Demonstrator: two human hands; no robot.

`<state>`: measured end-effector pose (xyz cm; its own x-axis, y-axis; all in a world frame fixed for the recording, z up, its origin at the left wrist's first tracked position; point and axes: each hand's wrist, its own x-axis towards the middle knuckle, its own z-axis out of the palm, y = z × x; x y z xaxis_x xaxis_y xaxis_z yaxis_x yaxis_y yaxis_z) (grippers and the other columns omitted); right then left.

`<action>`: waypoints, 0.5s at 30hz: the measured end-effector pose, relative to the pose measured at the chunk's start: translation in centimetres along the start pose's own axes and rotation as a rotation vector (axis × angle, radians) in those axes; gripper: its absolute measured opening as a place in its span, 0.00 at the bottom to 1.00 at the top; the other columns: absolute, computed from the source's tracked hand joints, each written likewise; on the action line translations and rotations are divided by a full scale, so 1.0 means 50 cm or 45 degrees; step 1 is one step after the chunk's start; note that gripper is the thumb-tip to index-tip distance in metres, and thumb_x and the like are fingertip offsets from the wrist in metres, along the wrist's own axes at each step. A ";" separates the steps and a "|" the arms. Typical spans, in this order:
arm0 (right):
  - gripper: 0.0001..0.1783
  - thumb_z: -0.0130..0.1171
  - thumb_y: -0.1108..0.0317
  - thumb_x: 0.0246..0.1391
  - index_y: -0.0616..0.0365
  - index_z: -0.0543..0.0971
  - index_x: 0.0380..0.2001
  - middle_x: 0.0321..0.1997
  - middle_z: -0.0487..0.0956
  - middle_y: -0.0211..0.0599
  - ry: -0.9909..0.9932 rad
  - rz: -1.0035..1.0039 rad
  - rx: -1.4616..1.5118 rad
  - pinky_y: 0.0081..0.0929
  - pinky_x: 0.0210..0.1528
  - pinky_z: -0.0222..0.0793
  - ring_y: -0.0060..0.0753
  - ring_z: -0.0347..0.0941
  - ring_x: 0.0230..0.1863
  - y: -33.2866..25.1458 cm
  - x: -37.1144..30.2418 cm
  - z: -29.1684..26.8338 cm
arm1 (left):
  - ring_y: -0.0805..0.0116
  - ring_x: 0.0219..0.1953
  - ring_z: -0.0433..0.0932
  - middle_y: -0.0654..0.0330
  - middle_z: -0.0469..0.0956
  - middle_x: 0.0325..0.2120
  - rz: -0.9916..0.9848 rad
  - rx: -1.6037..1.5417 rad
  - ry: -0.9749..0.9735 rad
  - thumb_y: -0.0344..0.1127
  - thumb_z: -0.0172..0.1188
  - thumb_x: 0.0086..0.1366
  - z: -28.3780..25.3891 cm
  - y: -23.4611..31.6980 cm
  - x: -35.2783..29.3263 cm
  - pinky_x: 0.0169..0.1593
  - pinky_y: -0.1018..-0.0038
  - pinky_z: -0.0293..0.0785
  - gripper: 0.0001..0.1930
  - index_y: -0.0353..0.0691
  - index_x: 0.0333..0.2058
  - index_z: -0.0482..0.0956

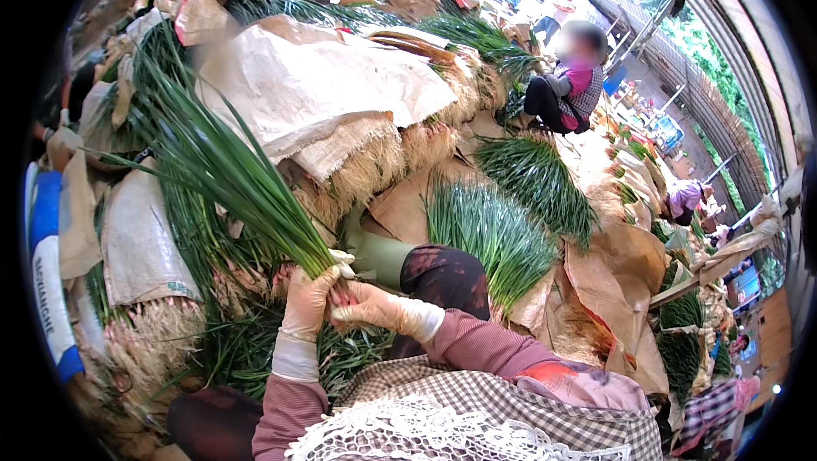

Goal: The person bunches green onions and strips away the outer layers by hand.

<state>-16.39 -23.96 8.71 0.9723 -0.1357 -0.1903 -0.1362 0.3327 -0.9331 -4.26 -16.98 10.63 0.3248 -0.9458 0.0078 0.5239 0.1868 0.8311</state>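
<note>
A bunch of long green onion-like stalks (242,184) slants up and left from my hands, its pale stem ends near my fingers. My left hand (305,301), in a thin cream glove, is closed round the lower part of the bunch. From the right, my gloved right hand (379,306) meets it, with fingers closed at the stem ends; the exact fingertip contact is partly hidden. Loose green leaves (349,355) lie below my hands, between my legs. Left of them is a pile of stalks with pinkish stem ends (242,282).
Cloth-covered bundles with hairy roots (357,176) rise in front. Two spread leafy heaps, one (489,236) nearer and one (540,180) farther, lie to the right by brown sacking (608,291). A sack-covered root bundle (149,240) stands left. A crouching person (570,87) is beyond.
</note>
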 end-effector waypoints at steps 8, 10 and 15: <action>0.15 0.54 0.64 0.45 0.61 0.68 0.33 0.24 0.72 0.32 0.181 0.052 -0.122 0.16 0.20 0.64 0.23 0.68 0.21 -0.063 0.009 0.043 | 0.68 0.33 0.72 0.57 0.73 0.29 -0.037 -0.053 -0.072 0.25 0.50 0.52 -0.022 0.002 -0.006 0.40 0.74 0.67 0.08 0.32 0.33 0.69; 0.12 0.53 0.67 0.45 0.62 0.68 0.32 0.25 0.73 0.35 0.113 0.346 -0.104 0.17 0.21 0.66 0.26 0.71 0.23 -0.063 0.007 0.027 | 0.69 0.32 0.72 0.57 0.73 0.29 -0.033 -0.076 -0.052 0.24 0.49 0.51 -0.022 0.003 -0.002 0.38 0.75 0.68 0.08 0.33 0.33 0.69; 0.16 0.54 0.72 0.44 0.62 0.65 0.38 0.32 0.73 0.37 -0.002 0.285 0.163 0.21 0.30 0.69 0.27 0.71 0.29 -0.064 0.017 0.035 | 0.69 0.34 0.72 0.58 0.73 0.29 0.055 -0.019 -0.090 0.30 0.53 0.53 -0.041 0.018 -0.009 0.40 0.76 0.68 0.11 0.33 0.35 0.68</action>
<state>-14.81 -23.48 12.06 0.9210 -0.0444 -0.3871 -0.3228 0.4695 -0.8218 -2.31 -15.83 10.22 0.2913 -0.9530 0.0835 0.5223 0.2316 0.8207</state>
